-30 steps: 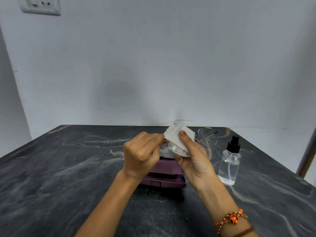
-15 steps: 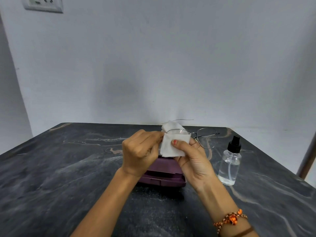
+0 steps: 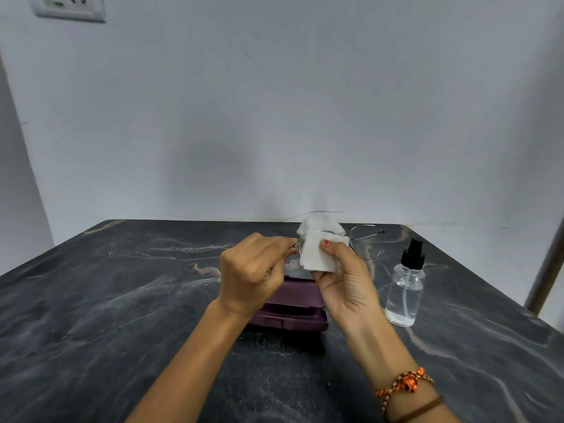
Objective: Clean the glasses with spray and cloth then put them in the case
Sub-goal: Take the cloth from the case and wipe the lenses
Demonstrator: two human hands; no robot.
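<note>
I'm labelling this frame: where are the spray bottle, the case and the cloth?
spray bottle (image 3: 404, 296): head view, on its clear body.
case (image 3: 293, 309): head view, on its purple lid.
cloth (image 3: 312, 254): head view, on its flat front fold.

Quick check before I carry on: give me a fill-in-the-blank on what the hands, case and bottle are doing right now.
1. The right hand presses a white ____ over one lens of the glasses.
2. The left hand pinches the glasses at their ____ end.
3. The purple case on the table is ____.
4. The spray bottle stands ____ of the case.

Answers: cloth; left; closed; right
</note>
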